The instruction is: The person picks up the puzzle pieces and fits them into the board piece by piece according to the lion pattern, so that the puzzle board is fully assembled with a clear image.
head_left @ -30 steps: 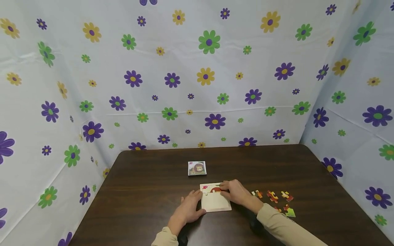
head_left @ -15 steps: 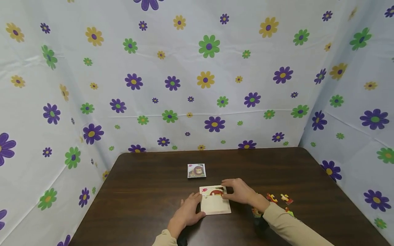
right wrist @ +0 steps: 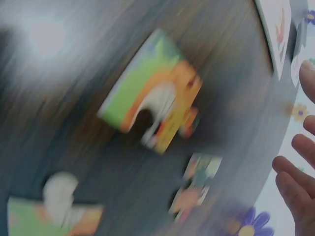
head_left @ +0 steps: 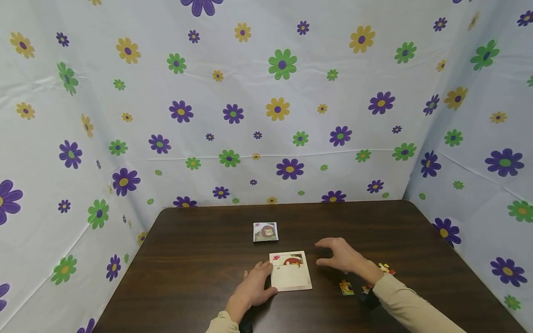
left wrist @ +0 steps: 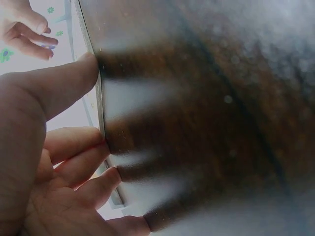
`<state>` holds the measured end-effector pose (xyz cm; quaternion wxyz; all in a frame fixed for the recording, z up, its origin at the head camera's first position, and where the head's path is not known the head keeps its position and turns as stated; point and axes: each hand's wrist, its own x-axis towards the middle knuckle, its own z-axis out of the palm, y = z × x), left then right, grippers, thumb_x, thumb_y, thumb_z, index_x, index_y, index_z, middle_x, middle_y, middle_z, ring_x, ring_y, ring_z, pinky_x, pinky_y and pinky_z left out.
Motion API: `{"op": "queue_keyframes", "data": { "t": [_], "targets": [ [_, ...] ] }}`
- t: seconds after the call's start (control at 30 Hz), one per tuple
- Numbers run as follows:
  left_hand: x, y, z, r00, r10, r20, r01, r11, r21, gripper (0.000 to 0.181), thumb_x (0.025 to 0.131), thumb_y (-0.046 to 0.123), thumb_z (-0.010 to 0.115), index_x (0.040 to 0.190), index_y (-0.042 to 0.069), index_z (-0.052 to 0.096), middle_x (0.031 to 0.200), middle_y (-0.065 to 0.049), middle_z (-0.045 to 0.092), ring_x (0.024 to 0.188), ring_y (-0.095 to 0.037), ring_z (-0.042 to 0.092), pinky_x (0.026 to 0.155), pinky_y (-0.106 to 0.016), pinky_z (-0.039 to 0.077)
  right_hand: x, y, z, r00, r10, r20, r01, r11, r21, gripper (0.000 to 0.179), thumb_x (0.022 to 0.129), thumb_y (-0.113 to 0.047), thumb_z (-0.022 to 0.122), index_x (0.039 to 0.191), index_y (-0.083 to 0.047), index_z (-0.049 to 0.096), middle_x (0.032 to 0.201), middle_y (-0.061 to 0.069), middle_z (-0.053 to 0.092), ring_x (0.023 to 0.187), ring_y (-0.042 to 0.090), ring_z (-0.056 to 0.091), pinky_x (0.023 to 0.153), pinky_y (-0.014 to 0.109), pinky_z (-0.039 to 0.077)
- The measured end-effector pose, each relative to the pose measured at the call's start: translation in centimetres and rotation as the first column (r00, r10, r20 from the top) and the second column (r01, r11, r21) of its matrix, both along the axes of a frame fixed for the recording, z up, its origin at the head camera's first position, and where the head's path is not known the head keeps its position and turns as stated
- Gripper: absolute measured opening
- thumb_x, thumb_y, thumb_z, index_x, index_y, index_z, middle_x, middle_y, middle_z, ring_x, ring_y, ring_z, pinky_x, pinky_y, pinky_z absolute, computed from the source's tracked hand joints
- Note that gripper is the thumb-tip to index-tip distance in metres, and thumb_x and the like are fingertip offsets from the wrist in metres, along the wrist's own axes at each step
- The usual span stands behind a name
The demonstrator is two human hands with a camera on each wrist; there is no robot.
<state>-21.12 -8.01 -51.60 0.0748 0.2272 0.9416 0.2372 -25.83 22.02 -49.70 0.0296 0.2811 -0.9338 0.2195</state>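
Note:
A pale puzzle board (head_left: 290, 278) lies on the brown table, with fitted pieces (head_left: 288, 260) showing a pink flower and reddish-brown shape along its far side. My left hand (head_left: 251, 290) rests against the board's left edge; in the left wrist view the thumb and fingertips (left wrist: 88, 69) touch that edge. Off the board's right side is my right hand (head_left: 342, 255), its fingers spread and holding nothing. Under the right forearm lie loose puzzle pieces, among them an orange-and-green one (head_left: 346, 287). The right wrist view shows a larger green-and-orange piece (right wrist: 115, 110), blurred.
Behind the board lies a small square card with a lion picture (head_left: 265, 232). Another loose piece (head_left: 386, 268) sits beyond the right forearm, which partly covers the pieces. Flowered white cloth (head_left: 287, 115) hangs behind and beside the dark tabletop (head_left: 200, 259).
My right hand has let go of the board's top right corner and moved right, its fingers spreading. More of the fitted row shows. My left hand stays at the left edge.

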Motion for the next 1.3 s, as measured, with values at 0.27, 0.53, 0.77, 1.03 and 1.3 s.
{"op": "queue_keyframes", "data": {
  "t": [0.27, 0.53, 0.77, 1.03, 1.3],
  "targets": [
    [0.0, -0.1, 0.0, 1.0, -0.005, -0.007, 0.005, 1.0, -0.004, 0.061, 0.082, 0.028, 0.075, 0.132, 0.001, 0.054, 0.139, -0.017, 0.05, 0.13, -0.042, 0.041, 0.092, -0.072, 0.031, 0.1, 2.3, -0.3, 0.998, -0.051, 0.025, 0.05, 0.998, 0.023, 0.048, 0.079, -0.028, 0.079, 0.114, 0.002, 0.066, 0.112, 0.016, 0.067, 0.104, 0.035, 0.062, 0.087, 0.049, 0.049],
    [0.0, 0.0, -0.1, 1.0, -0.01, -0.018, 0.01, 1.0, 0.005, 0.059, 0.081, 0.028, 0.075, 0.13, 0.001, 0.055, 0.138, -0.018, 0.051, 0.129, -0.043, 0.042, 0.09, -0.073, 0.032, 0.7, 3.5, -0.7, 0.984, -0.157, 0.083, 0.152, 0.986, 0.069, 0.051, 0.076, -0.031, 0.081, 0.112, 0.001, 0.067, 0.113, 0.017, 0.066, 0.105, 0.037, 0.061, 0.088, 0.052, 0.047],
    [0.0, 0.0, -0.2, 1.0, -0.009, -0.027, 0.009, 1.0, 0.005, 0.059, 0.081, 0.028, 0.075, 0.13, 0.002, 0.055, 0.137, -0.018, 0.052, 0.128, -0.043, 0.043, 0.089, -0.073, 0.033, 1.1, 4.0, -1.0, 0.939, -0.341, 0.048, 0.332, 0.933, 0.139, 0.052, 0.072, -0.036, 0.083, 0.106, 0.001, 0.068, 0.102, 0.016, 0.066, 0.09, 0.033, 0.063, 0.073, 0.048, 0.052],
    [0.0, 0.0, -0.2, 0.999, -0.011, -0.035, 0.012, 1.0, 0.015, 0.058, 0.08, 0.028, 0.076, 0.128, 0.002, 0.056, 0.137, -0.018, 0.052, 0.128, -0.043, 0.043, 0.089, -0.073, 0.033, 1.9, 4.2, 0.1, 0.874, -0.428, 0.232, 0.404, 0.903, 0.145, 0.047, 0.075, -0.031, 0.081, 0.097, 0.005, 0.059, 0.076, 0.009, 0.059, 0.053, 0.016, 0.051, 0.052, 0.034, 0.045],
    [0.0, 0.0, -0.3, 0.999, -0.009, -0.032, 0.01, 1.0, 0.013, 0.058, 0.08, 0.028, 0.076, 0.129, 0.003, 0.056, 0.137, -0.017, 0.051, 0.128, -0.043, 0.043, 0.089, -0.074, 0.032, 1.7, 4.1, -0.3, 0.894, -0.377, 0.241, 0.374, 0.925, 0.062, 0.032, 0.072, -0.017, 0.083, 0.08, -0.002, 0.056, 0.071, 0.006, 0.052, 0.057, 0.017, 0.049, 0.053, 0.033, 0.043]
  ]
}}
